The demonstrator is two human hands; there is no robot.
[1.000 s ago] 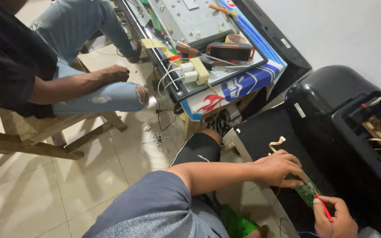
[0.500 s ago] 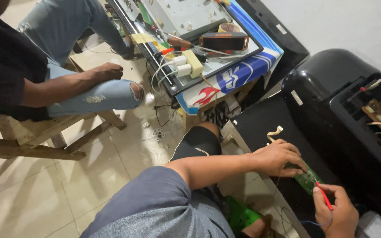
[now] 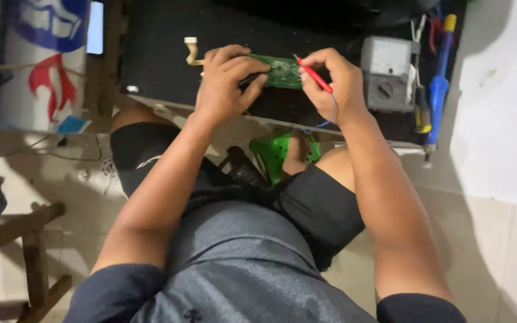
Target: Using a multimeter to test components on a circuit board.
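Sat low at one black bench (image 3: 163,54), knees under its front edge, with a single grey analogue meter (image 3: 388,73) standing at its right end, just beside the right hand. Counted one green circuit board (image 3: 282,70), held above the bench top between both hands. Judged the probing to be under way, not finished: board already in hand, contact being made, no sign yet of it being set down. Found the left hand (image 3: 227,84) curled narrow, its grip pinching a dark probe (image 3: 251,78) against the board's left end; found the right hand (image 3: 336,84) likewise closed, its grip holding one red probe (image 3: 313,75), tip laid on the board. Counted one blue-handled tool (image 3: 440,90) right of the meter, one green sandal (image 3: 275,152) on the floor below.
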